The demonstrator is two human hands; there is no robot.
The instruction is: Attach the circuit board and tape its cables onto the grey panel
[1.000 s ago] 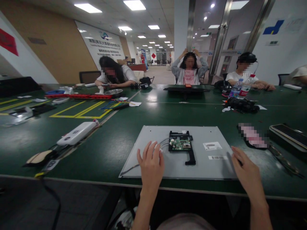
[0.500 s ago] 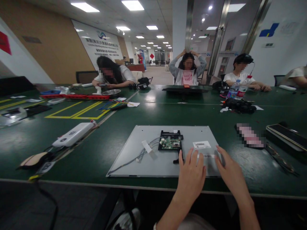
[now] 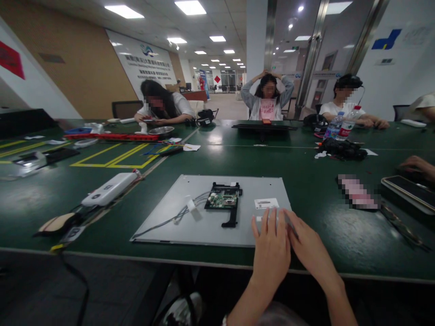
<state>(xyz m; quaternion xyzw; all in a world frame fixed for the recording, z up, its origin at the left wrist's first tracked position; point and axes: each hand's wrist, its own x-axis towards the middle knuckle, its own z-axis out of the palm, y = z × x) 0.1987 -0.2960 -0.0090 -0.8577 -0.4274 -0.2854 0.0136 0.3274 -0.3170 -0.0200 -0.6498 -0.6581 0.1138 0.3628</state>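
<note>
A grey flat metal panel (image 3: pixel 204 232) lies on the green table in front of me. Fixed to its middle is a black bracket (image 3: pixel 232 217) carrying a green circuit board (image 3: pixel 222 200). Grey cables (image 3: pixel 181 213) run from the board to the panel's near left corner, held by a piece of white tape (image 3: pixel 191 204). My left hand (image 3: pixel 272 244) rests with fingers stretched over the panel's right part, just below a white label (image 3: pixel 266 203). Against the panel's right edge is my right hand (image 3: pixel 307 244), fingers extended and close beside the left hand. Part of that edge is hidden.
To the left lie a white power strip (image 3: pixel 109 188) and a beige-topped mouse-like item (image 3: pixel 56 224). A pink phone (image 3: pixel 358 192), glasses (image 3: pixel 404 226) and a dark case (image 3: pixel 409 192) lie right, with another person's hand (image 3: pixel 419 165) behind. Several people sit around the table.
The panel has slid left across the table. My right hand has moved left with its edge, closer to my left hand. Another person's hand has appeared at the far right.
</note>
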